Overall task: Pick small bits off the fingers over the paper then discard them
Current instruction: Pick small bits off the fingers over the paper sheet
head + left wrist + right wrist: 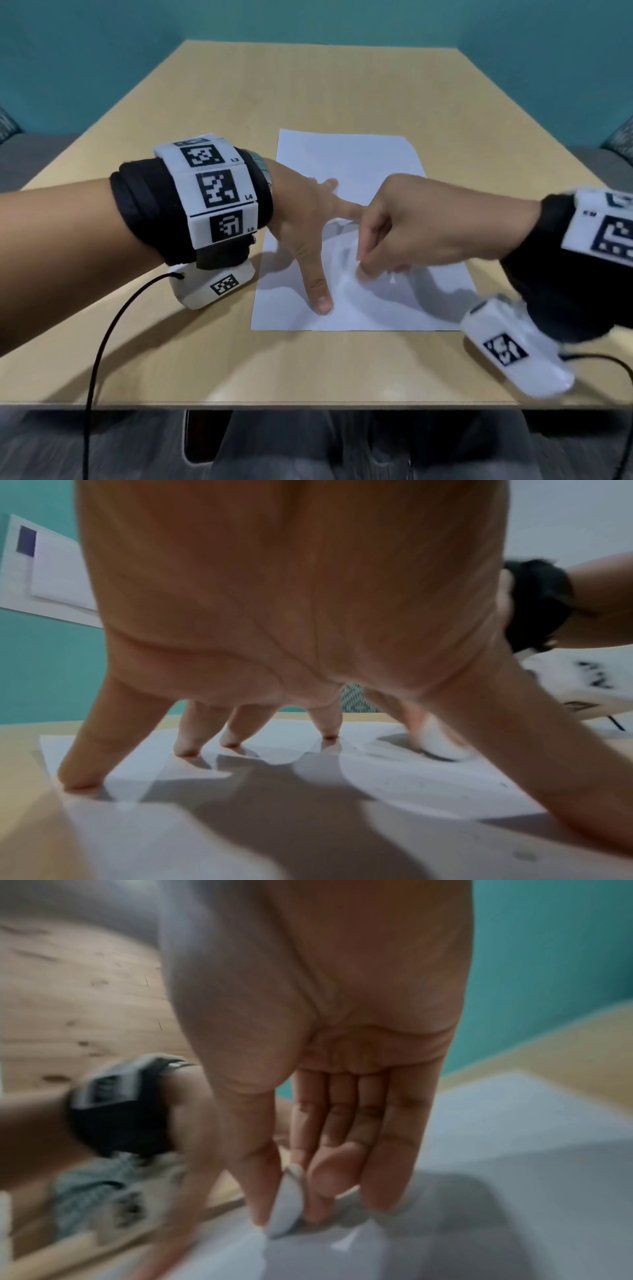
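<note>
A white paper sheet [359,157] lies on the table. My left hand [308,226] stands on it with fingers spread and straight, and the fingertips [186,749] press on the sheet. My right hand [366,270] hovers just right of the left thumb with its fingers curled down close to the paper. In the right wrist view, the right thumb and fingers [315,1204] pinch a small pale bit [284,1223], blurred by motion. That pale bit [441,741] also shows past the left thumb. A tiny white scrap [393,280] lies on the paper beside the right fingertips.
The light wooden table [205,102] has its front edge near me. Black cables [102,342] run from both wrist cameras over that edge. A teal wall stands behind the table, and grey seats flank it.
</note>
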The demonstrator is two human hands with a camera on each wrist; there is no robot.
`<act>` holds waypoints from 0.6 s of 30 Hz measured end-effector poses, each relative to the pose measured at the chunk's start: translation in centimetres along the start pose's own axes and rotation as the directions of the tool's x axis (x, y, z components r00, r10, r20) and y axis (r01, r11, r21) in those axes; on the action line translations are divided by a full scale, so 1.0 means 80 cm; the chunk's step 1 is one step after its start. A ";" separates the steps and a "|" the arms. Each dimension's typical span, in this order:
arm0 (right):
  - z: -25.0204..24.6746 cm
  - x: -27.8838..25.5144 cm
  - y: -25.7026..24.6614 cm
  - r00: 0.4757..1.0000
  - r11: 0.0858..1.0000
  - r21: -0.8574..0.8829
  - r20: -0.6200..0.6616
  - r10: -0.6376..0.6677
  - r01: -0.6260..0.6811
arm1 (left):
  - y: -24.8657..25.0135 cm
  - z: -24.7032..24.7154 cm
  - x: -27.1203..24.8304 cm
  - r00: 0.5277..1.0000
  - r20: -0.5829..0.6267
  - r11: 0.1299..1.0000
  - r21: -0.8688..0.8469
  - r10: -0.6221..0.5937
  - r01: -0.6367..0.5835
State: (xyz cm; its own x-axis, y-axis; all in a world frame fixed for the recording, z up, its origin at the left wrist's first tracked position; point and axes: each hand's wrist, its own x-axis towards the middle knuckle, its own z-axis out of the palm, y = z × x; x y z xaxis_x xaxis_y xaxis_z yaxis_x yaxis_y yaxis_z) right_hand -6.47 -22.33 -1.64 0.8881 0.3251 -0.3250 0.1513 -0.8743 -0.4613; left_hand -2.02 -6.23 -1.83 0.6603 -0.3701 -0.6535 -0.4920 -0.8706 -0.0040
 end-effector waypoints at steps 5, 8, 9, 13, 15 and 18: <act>-0.010 0.004 0.011 0.995 1.000 0.010 -0.098 0.017 -0.016 | 0.003 -0.004 0.000 0.999 0.007 0.999 0.028 -0.037 0.037; -0.004 -0.001 0.005 1.000 1.000 0.017 -0.016 0.016 -0.016 | 0.003 -0.004 0.000 1.000 0.007 0.999 0.033 -0.024 0.023; -0.010 0.002 0.010 0.998 0.999 0.008 -0.053 0.038 -0.038 | 0.004 -0.004 0.000 1.000 0.006 0.999 0.026 -0.022 0.022; -0.011 0.004 0.011 0.995 0.999 -0.030 -0.095 0.011 -0.013 | 0.003 -0.005 0.001 0.999 0.011 0.999 0.031 -0.031 0.031; -0.003 -0.001 0.003 1.000 0.999 -0.050 -0.020 -0.006 0.005 | 0.003 -0.005 0.001 0.999 0.012 0.999 0.031 -0.034 0.034; -0.018 0.006 0.015 0.991 0.996 -0.066 -0.129 0.046 -0.055 | 0.006 -0.005 -0.001 0.999 0.004 0.998 0.039 -0.047 0.047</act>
State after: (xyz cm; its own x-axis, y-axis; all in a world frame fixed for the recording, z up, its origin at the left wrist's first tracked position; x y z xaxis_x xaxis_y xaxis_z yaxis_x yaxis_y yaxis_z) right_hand -5.24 -23.74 -1.16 0.9426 0.2355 -0.2367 0.1309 -0.9128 -0.3869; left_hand -2.11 -6.76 -1.46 0.6805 -0.3278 -0.6553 -0.4826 -0.8735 -0.0642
